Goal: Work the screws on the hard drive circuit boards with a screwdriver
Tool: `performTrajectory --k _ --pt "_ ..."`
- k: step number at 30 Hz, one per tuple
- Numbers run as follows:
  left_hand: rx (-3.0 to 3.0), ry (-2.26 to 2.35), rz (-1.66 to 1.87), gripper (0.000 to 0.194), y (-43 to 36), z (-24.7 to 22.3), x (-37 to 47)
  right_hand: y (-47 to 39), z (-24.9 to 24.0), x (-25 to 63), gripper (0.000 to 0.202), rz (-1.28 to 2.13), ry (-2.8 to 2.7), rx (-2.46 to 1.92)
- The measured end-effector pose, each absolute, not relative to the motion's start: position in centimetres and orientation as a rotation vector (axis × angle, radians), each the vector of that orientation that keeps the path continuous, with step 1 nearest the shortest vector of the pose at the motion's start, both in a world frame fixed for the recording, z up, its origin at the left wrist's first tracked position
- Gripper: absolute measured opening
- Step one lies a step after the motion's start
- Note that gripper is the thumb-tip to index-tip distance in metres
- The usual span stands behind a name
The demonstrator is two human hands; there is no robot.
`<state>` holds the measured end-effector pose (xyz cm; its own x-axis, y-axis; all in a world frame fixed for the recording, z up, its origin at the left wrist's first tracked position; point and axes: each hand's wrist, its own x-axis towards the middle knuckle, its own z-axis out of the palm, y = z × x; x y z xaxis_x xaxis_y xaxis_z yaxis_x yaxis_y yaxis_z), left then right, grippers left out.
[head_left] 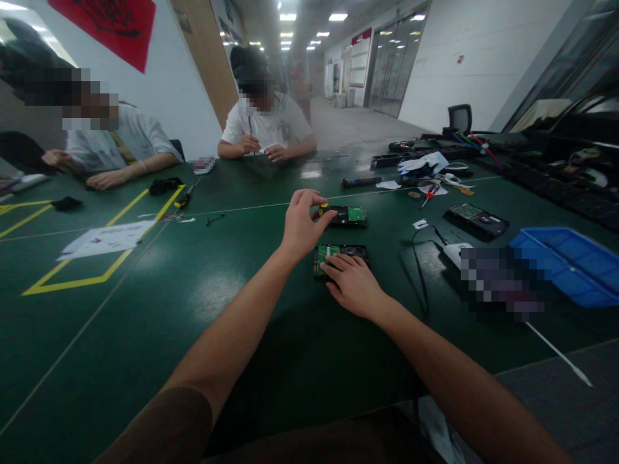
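Note:
My left hand [305, 222] is closed in a pinch above the table, its thumb and fingers around what looks like a small yellow-and-black screwdriver [323, 209]. Only the yellow end shows; I cannot make out its shaft. Just below lies a hard drive [326, 251] with its green circuit board facing up. Flat across the right part of that drive rests my right hand [355, 283], fingers stretched out and covering much of it. A second hard drive [355, 216], also board side up, lies just beyond, beside my left thumb.
Right of my hands are another hard drive [476, 220], a white cabled device [457, 254] partly blurred, and a blue tray [570, 264]. A red screwdriver [429, 193] lies farther back. Two people [268, 125] sit across the green table. Left lie paper [106, 240] and another yellow-black screwdriver [184, 198].

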<state>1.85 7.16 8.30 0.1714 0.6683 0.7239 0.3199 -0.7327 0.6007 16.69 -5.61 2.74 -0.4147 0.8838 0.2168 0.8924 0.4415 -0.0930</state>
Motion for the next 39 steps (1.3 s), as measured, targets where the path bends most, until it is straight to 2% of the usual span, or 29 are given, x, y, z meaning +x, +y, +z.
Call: performTrajectory --k 6,18,30,39 --pt "2.184 0.848 1.583 0.018 7.4 8.3 1.8 -5.7 2.8 16.7 0.045 -0.069 -2.456 -1.55" --pt "2.218 0.833 1.449 0.022 7.9 8.6 1.5 -5.7 2.9 16.7 0.044 -0.069 -2.454 -1.546" --pt "2.159 0.845 1.555 0.012 8.3 8.3 1.4 -5.7 2.9 16.7 0.044 -0.061 -2.462 -1.541" --pt "2.286 0.882 1.592 0.024 8.5 8.4 1.0 -5.6 2.8 16.7 0.044 -0.064 -2.45 -1.542"
